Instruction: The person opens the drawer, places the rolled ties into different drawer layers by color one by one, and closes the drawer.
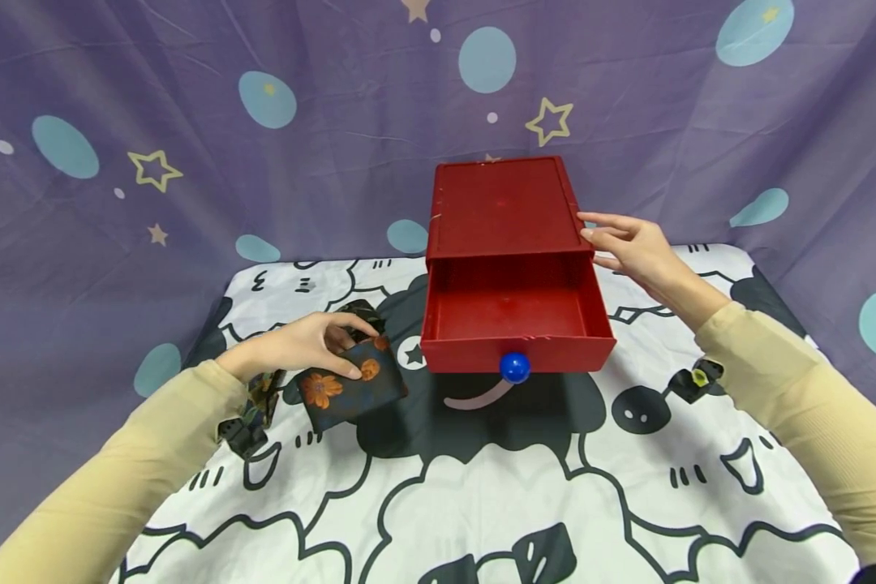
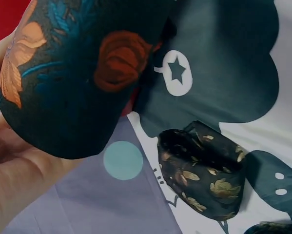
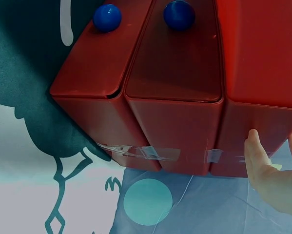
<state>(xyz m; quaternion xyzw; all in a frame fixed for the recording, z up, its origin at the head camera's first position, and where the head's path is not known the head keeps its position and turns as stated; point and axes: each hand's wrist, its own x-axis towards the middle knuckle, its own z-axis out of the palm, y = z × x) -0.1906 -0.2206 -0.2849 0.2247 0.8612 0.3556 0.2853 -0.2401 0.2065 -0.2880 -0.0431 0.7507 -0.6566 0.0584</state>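
Note:
My left hand point(image 1: 307, 345) pinches a folded dark cloth point(image 1: 350, 397) with orange flowers between thumb and fingers, just left of the red drawer cabinet. Up close in the left wrist view, the cloth point(image 2: 87, 83) is rounded at its fold and shows blue leaves. The cabinet's top drawer point(image 1: 511, 312) is pulled out, its inside bare, with a blue knob point(image 1: 514, 367) on the front. On the right side of the cabinet point(image 1: 507, 203), near the top, my right hand point(image 1: 638, 251) rests its fairly straight fingertips point(image 3: 253, 136).
A rolled black cloth point(image 2: 204, 173) with gold flowers lies on the cloud-print sheet point(image 1: 496, 503) by my left hand. Beneath the pulled-out drawer, two closed drawers with blue knobs point(image 3: 179, 14) show in the right wrist view. A purple curtain point(image 1: 350, 105) hangs behind the cabinet.

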